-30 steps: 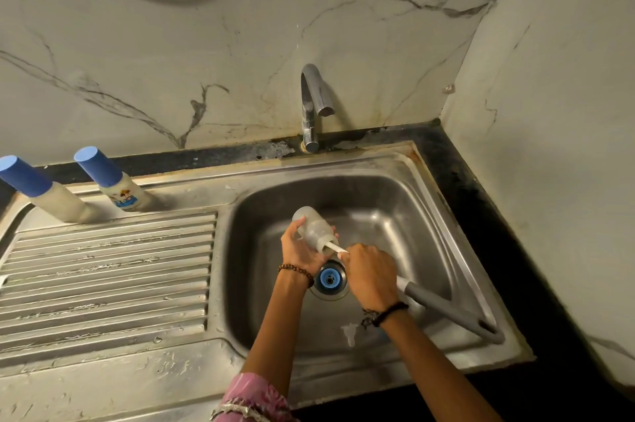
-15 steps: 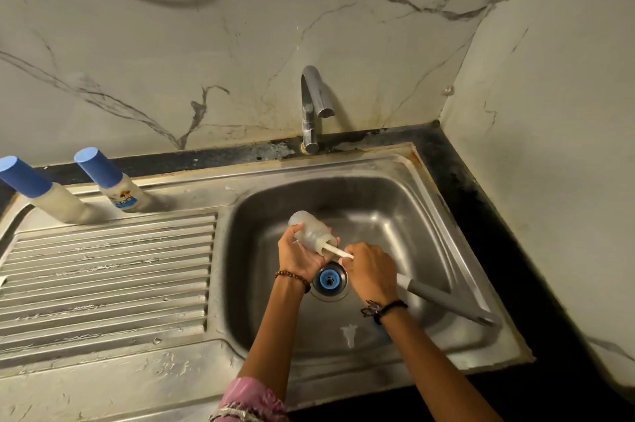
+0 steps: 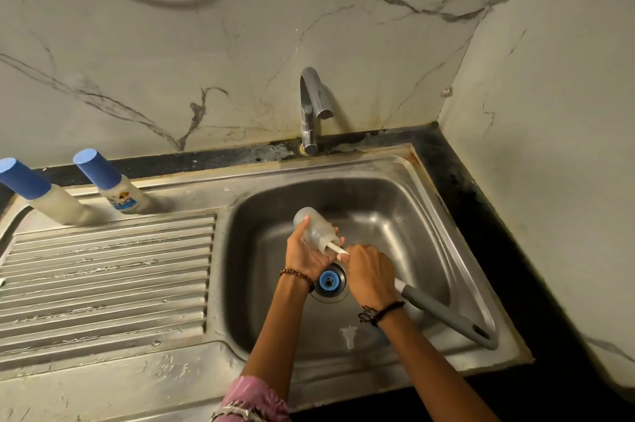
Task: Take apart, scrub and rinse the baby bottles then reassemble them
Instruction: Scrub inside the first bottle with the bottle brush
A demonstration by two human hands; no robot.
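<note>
Over the sink basin [image 3: 395, 215], centre frame, the left hand [image 3: 307, 255] grips a clear baby bottle [image 3: 314, 229]. The right hand [image 3: 369, 272] is curled round a bottle brush [image 3: 443, 313], its stem inside the bottle's mouth. A teat [image 3: 348, 335] lies lower down.

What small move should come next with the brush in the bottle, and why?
Probably push the brush back into the bottle and twist. The left hand holds the open bottle tilted over the sink, the right hand grips the handle, and part of the white shaft shows outside the mouth. The tap shows no water, so rinsing looks premature.
</note>
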